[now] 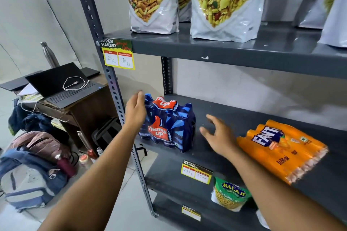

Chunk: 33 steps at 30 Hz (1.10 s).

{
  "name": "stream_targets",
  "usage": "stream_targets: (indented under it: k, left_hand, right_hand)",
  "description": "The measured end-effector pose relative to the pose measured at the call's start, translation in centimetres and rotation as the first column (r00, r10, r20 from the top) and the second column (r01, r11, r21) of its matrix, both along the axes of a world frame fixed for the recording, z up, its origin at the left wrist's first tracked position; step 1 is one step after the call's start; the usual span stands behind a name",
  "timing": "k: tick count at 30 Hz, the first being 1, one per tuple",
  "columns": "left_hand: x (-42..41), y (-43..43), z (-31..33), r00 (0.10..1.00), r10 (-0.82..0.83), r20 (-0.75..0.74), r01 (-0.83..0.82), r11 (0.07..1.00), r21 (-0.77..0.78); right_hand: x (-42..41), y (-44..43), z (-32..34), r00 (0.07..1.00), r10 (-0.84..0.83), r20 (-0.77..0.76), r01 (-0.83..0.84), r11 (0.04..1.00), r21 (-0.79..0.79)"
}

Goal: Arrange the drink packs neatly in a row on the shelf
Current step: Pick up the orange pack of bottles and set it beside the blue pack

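The left hand [135,111] is held flat, fingers open, against the left side of the blue drink pack [167,124], which stands near the left front corner of the grey shelf [234,118]. The right hand [218,134] is spread open above the shelf, between that pack and the orange drink pack [281,149] lying tilted near the front edge. A laptop [62,85] is seen on a wooden desk [84,110] beyond.

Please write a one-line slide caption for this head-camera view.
Open left hand against the blue Thums Up pack, open right hand beside it; orange Fanta pack lies askew on the grey shelf.
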State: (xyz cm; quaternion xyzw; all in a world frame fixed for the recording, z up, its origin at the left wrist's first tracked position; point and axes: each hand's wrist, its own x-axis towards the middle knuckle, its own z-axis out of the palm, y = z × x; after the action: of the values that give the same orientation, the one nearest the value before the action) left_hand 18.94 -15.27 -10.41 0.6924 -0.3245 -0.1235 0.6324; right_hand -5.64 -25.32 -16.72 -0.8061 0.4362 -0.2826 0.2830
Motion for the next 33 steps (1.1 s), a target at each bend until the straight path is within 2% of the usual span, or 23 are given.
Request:
stream_targets:
  k: [2,4,5,7,9,11,14,16,17,18,19,22,26,30,33]
  left_hand:
    - [-1.3,-1.2,2.1,0.975,-0.033,0.219,0.004,0.991,0.131]
    - [-3.7,-2.2,3.8,0.945,-0.099,0.312,0.025,0.972,0.232]
    - [-5.1,-2.7,4.4,0.956,-0.131,0.263,0.067,0.969,0.236]
    - [-9.3,-3.4,5.4,0.978,-0.208,-0.004,0.205,0.963,0.177]
    - [-13.5,-3.3,5.2,0.912,-0.308,-0.272,0.351,0.928,0.125]
    - [-17.3,-2.9,3.4,0.842,-0.372,-0.39,0.453,0.881,0.138]
    - [-23.3,-2.6,-0.8,0.809,-0.344,-0.476,0.517,0.802,0.299]
    - [-27.1,-2.9,-2.5,0.692,-0.238,-0.681,0.561,0.772,0.3]
    - [-28.7,-3.2,-2.6,0.65,-0.199,-0.733,0.569,0.767,0.297]
    - [-29.8,-3.7,-2.7,0.627,-0.191,-0.755,0.574,0.769,0.282]
    - [-30.7,-4.4,-2.6,0.644,-0.182,-0.743,0.547,0.789,0.28]
    - [-31.9,-6.0,-2.4,0.757,-0.102,-0.645,0.419,0.834,0.359]
    - [-32.4,-6.5,-3.6,0.679,-0.085,-0.729,0.462,0.821,0.334]
    - [-32.0,-7.0,-3.8,0.669,-0.089,-0.738,0.483,0.807,0.34]
    - [-32.0,-7.2,-3.9,0.659,-0.087,-0.747,0.506,0.786,0.355]
  right_hand:
    - [-1.4,-1.6,2.1,0.992,0.015,-0.124,-0.028,0.994,-0.106]
    - [-3.4,-2.9,4.0,0.967,0.002,-0.256,-0.054,0.979,-0.197]
    - [-4.3,-3.5,4.7,0.948,-0.009,-0.318,-0.07,0.969,-0.237]
    - [-6.8,-4.5,5.9,0.902,-0.033,-0.431,-0.098,0.955,-0.278]
    - [-9.3,-5.6,6.5,0.848,-0.083,-0.523,-0.076,0.958,-0.275]
    - [-11.7,-6.8,6.3,0.801,-0.136,-0.583,-0.017,0.968,-0.249]
    - [-15.1,-8.3,5.5,0.765,-0.184,-0.617,0.08,0.978,-0.193]
    - [-16.9,-9.2,4.6,0.759,-0.205,-0.618,0.154,0.979,-0.136]
    - [-17.5,-9.5,4.1,0.775,-0.212,-0.596,0.207,0.975,-0.078]
    - [-17.9,-9.8,3.8,0.795,-0.22,-0.566,0.257,0.966,-0.015]
    - [-18.3,-10.3,3.5,0.806,-0.229,-0.546,0.29,0.957,0.025]
    - [-18.7,-11.5,2.9,0.798,-0.234,-0.555,0.314,0.948,0.052]
    - [-18.9,-13.0,2.8,0.759,-0.217,-0.614,0.353,0.929,0.108]
    - [-18.6,-13.7,3.2,0.761,-0.18,-0.623,0.398,0.889,0.229]
    - [-18.6,-14.5,2.9,0.78,-0.198,-0.593,0.418,0.871,0.259]
